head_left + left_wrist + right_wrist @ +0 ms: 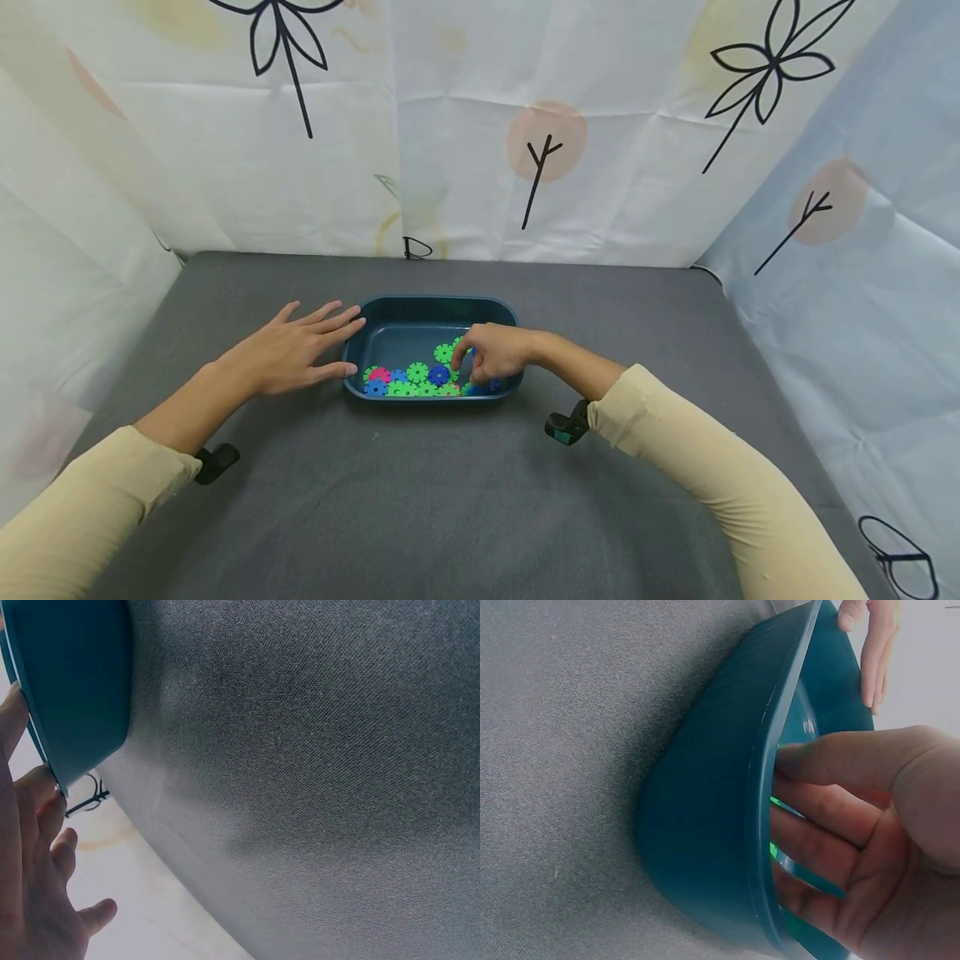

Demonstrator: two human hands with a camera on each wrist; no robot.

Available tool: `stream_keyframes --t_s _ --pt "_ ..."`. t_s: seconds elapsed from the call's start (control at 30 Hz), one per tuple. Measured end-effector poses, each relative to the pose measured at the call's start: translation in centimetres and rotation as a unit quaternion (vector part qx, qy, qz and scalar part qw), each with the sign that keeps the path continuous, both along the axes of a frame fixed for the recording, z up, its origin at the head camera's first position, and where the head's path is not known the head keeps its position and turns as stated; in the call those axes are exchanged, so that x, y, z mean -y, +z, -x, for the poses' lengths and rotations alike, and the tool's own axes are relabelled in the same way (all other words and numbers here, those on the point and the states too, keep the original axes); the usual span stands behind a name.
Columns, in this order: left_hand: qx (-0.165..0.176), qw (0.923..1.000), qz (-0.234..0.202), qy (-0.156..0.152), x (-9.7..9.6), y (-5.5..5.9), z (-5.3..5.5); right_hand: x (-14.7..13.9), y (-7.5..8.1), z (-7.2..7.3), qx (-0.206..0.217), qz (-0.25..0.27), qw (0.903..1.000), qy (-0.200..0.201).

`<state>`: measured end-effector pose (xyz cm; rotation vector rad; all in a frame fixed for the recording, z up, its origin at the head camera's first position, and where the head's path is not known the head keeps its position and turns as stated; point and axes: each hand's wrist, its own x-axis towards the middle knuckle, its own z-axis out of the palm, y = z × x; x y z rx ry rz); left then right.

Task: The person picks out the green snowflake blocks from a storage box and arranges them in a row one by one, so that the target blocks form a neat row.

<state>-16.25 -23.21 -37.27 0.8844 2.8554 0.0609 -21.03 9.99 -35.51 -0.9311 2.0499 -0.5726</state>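
Observation:
A dark teal plastic tub point(408, 298) rests on the grey cloth. Along its near side and right part lie flat, notched plastic discs point(417, 372) in green, blue and pink, like snowflake building pieces. My left hand point(296, 354) is spread at the tub's left end, its fingertips touching the rim. Over the right end, my right hand point(497, 350) reaches in with bent fingers, index finger and thumb apart above the discs. In the right wrist view the tub wall point(705, 795) hides the fingertips; only slivers of green show between the fingers.
Grey cloth point(420, 492) covers the table around the tub. A white printed curtain point(465, 108) stands behind the table, with more curtain at both sides. Dark wrist devices point(567, 423) hang beneath both cuffs.

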Motion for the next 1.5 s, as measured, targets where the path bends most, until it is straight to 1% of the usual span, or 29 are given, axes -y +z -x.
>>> stream_keyframes --t_s 0.17,0.3,0.4,0.53,0.67,0.77,0.9,1.07,1.2,1.3,1.5 --pt "0.0 1.0 0.002 -0.001 0.0 0.0 0.1 0.0 -0.1 0.0 -0.035 0.008 0.9993 -0.011" --pt "-0.001 1.0 0.0 -0.001 0.0 0.0 0.1 -0.2 0.2 0.2 -0.066 0.013 0.9975 -0.022" --pt "-0.002 1.0 0.0 0.0 -0.1 0.0 0.1 -0.6 0.7 0.4 -0.074 0.029 0.9963 -0.035" --pt "-0.003 1.0 0.005 0.0 0.0 0.0 0.0 -1.6 1.7 1.1 -0.074 0.07 0.9933 -0.053" --pt "-0.002 1.0 0.004 0.0 0.0 0.0 0.0 -2.9 2.7 1.8 -0.073 0.111 0.987 -0.09" --pt "0.0 1.0 0.002 0.001 0.0 0.0 0.0 -4.2 3.3 2.2 -0.072 0.127 0.9815 -0.123" --pt "-0.001 1.0 0.005 0.0 -0.1 0.0 0.0 -6.2 3.4 2.5 -0.074 0.142 0.9736 -0.163" --pt "-0.004 1.0 0.008 0.001 -0.1 -0.1 0.0 -8.8 2.5 2.3 -0.082 0.154 0.9587 -0.224" --pt "-0.004 1.0 0.008 0.0 -0.1 0.0 0.0 -10.5 1.2 2.1 -0.08 0.153 0.9488 -0.265" --pt "-0.004 1.0 0.006 0.0 0.0 0.0 0.0 -11.2 -0.1 2.0 -0.076 0.154 0.9439 -0.282" --pt "-0.005 1.0 0.006 0.0 0.0 -0.1 -0.1 -11.6 -3.1 1.5 -0.077 0.135 0.941 -0.301"
